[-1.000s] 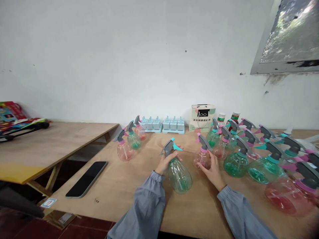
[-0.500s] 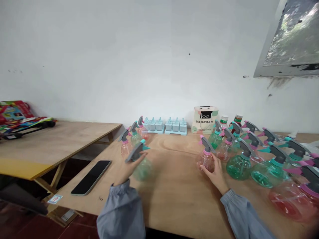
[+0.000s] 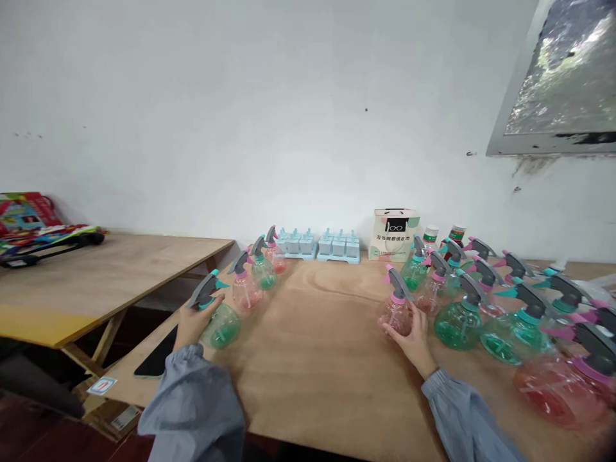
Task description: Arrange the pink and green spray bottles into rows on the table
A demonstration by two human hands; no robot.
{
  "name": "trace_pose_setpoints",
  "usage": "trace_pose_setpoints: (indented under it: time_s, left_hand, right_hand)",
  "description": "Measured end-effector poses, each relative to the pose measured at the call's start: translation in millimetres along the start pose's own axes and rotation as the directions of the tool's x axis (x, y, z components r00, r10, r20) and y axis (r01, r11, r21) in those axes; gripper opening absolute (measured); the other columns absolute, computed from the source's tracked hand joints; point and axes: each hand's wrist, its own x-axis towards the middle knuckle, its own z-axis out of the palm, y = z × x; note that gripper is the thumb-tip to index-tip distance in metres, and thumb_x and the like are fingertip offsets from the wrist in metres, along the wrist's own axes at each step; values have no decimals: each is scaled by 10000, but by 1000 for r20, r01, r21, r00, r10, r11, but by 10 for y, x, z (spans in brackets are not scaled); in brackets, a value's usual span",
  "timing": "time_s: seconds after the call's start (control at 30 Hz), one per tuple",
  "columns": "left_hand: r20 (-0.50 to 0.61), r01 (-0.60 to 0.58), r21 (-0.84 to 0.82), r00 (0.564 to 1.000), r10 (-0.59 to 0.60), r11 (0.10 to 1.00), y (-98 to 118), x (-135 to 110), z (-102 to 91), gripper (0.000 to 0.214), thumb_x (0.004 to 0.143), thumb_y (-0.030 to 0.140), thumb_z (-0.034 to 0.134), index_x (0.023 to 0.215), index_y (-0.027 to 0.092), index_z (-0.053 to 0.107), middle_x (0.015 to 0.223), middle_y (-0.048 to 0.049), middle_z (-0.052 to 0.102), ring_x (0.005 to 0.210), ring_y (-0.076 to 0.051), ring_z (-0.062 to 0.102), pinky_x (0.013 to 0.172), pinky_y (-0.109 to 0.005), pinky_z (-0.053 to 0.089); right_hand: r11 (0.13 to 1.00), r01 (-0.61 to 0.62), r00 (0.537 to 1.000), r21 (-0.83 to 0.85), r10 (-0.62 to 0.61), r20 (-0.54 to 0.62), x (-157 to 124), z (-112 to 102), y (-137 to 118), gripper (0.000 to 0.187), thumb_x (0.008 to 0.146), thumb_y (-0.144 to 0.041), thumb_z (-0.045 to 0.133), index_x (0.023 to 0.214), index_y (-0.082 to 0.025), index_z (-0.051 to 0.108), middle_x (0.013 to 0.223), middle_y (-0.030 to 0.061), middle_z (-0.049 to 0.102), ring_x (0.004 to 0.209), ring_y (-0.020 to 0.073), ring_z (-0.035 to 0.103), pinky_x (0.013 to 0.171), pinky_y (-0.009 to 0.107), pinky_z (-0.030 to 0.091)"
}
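Note:
My left hand (image 3: 195, 321) is closed round the neck of a green spray bottle (image 3: 224, 328) with a grey and teal trigger head, at the table's left side. Just behind it stand a pink spray bottle (image 3: 246, 292), a green spray bottle (image 3: 264, 273) and another pink one (image 3: 276, 256), in a slanting row. On the right, my right hand (image 3: 411, 333) grips the body of a pink spray bottle (image 3: 395, 314), which is upright on the table. Beside that hand, a green spray bottle (image 3: 457, 325) is the nearest of several green and pink ones crowded to the right.
A phone (image 3: 156, 356) lies partly behind my left forearm on the wooden table (image 3: 317, 372). Two light-blue ice-pop moulds (image 3: 338, 247) and a paper bag (image 3: 393, 237) stand along the wall. A second table (image 3: 144, 269) is at the left, across a gap.
My left hand has carried the green spray bottle leftward to the front of the left row, now partly covering the phone. My right hand stays at the pink spray bottle.

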Motion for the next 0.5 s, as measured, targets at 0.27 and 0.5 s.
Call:
trace_pose_setpoints:
  time_s: [0.27,0.5]
  left_hand:
    - [7,-87,-62,996,87,994,41,92,149,750,620,599,776,1196,148,608,1031,-123,731,982,-312,686,954,-481,526]
    - [-279,-154,32,947,156,988,149,-137,99,926,750,836,418,1440,232,293,1542,-186,332,1466,-439,280,1087,-700,339]
  right_hand:
    - [976,-118,991,184,105,80,-20,54,27,877,674,-734,704,1318,-186,472,1233,142,559,1174,326,551,1028,529,452]
    - [922,-247,966,298,210,149,-58,110,64,931,623,-660,788,1340,-188,427,1299,176,577,1201,335,581,1034,546,465]
